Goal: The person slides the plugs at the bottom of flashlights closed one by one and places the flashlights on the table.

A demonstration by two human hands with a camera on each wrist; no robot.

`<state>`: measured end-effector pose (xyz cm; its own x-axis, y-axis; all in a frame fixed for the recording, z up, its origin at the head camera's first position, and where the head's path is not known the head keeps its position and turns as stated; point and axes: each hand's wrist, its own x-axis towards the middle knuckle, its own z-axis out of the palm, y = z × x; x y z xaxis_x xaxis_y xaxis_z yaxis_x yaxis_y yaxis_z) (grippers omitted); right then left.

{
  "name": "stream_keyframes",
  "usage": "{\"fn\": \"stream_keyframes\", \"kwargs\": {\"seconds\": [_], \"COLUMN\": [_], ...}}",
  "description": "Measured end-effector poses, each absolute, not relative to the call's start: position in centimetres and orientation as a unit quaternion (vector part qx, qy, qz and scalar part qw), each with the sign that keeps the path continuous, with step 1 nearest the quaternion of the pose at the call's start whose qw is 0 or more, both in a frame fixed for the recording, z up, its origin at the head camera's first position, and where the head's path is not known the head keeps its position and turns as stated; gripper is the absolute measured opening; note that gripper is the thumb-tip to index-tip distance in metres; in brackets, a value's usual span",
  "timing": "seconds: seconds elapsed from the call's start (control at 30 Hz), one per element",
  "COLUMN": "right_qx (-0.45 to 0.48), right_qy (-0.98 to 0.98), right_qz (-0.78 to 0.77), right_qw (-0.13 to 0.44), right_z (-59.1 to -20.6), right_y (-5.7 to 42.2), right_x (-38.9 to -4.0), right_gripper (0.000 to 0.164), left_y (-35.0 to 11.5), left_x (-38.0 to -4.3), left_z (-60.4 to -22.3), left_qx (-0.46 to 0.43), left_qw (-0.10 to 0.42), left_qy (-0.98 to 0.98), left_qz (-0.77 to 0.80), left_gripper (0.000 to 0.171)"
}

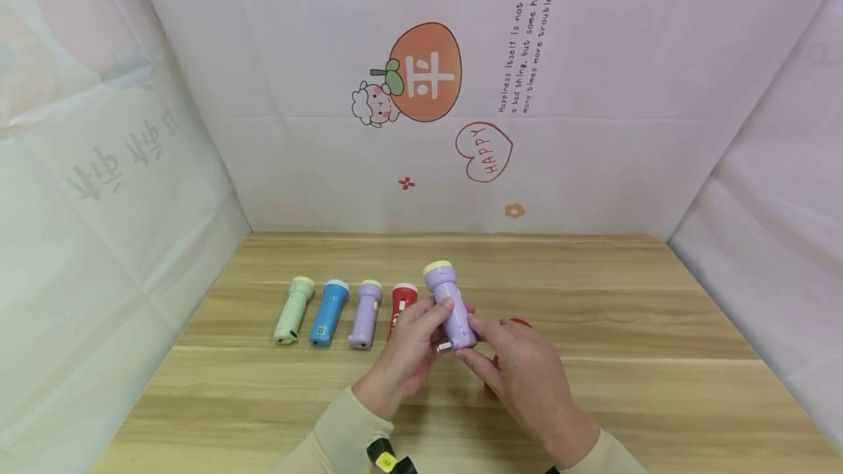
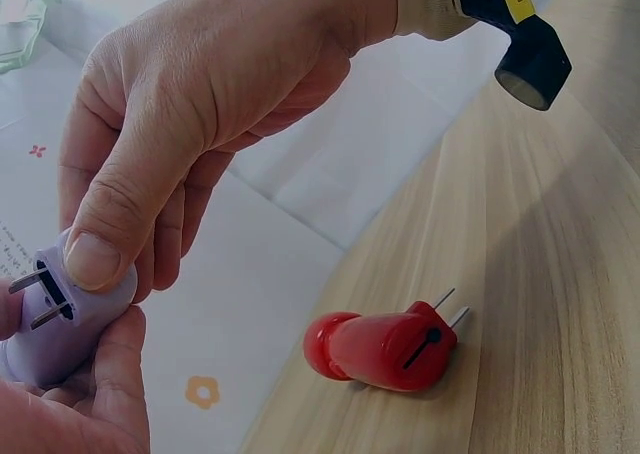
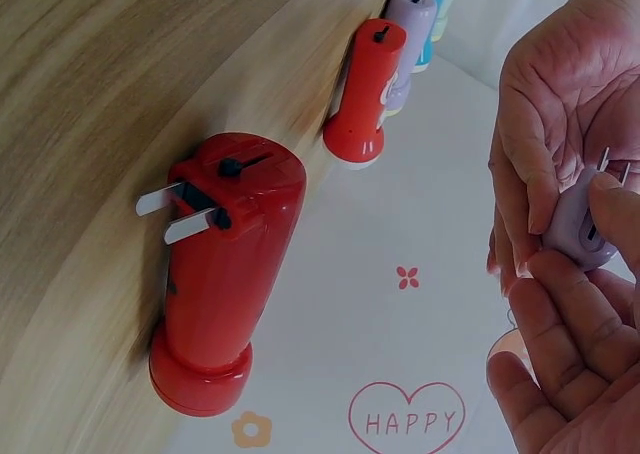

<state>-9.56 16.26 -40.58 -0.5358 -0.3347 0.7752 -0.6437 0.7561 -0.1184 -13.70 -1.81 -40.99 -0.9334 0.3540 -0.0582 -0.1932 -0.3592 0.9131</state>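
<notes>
Above the table, my left hand (image 1: 411, 346) grips a purple flashlight (image 1: 454, 313) with a pale yellow head, its thumb along the body. The flashlight tilts, head end away from me. My right hand (image 1: 533, 379) pinches its tail end between thumb and fingers. Two metal plug prongs (image 2: 45, 299) stick out of that end in the left wrist view. A red flashlight (image 3: 225, 264) lies on the table under my right hand, its prongs also folded out; the head view shows only bits of it.
Left of my hands, a light green flashlight (image 1: 294, 311), a blue one (image 1: 328, 313), a second purple one (image 1: 365, 317) and another red one (image 1: 403, 298) lie in a row on the wooden table (image 1: 626, 298). Printed white cloth (image 1: 296, 130) hangs behind and at both sides.
</notes>
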Motion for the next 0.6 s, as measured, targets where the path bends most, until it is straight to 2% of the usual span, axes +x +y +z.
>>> {"fn": "stream_keyframes", "kwargs": {"seconds": [0.6], "right_qx": [0.284], "right_qy": [-0.855], "right_qz": [0.204], "right_qw": [0.384], "right_z": [-40.57], "right_y": [16.24], "right_x": [-9.55], "right_gripper": [0.054], "left_y": [-1.73], "left_x": [-13.59], "left_z": [-40.93], "left_qx": [0.07], "left_qw": [0.162], "left_qy": [0.538], "left_qz": [0.825], "left_gripper": [0.046]}}
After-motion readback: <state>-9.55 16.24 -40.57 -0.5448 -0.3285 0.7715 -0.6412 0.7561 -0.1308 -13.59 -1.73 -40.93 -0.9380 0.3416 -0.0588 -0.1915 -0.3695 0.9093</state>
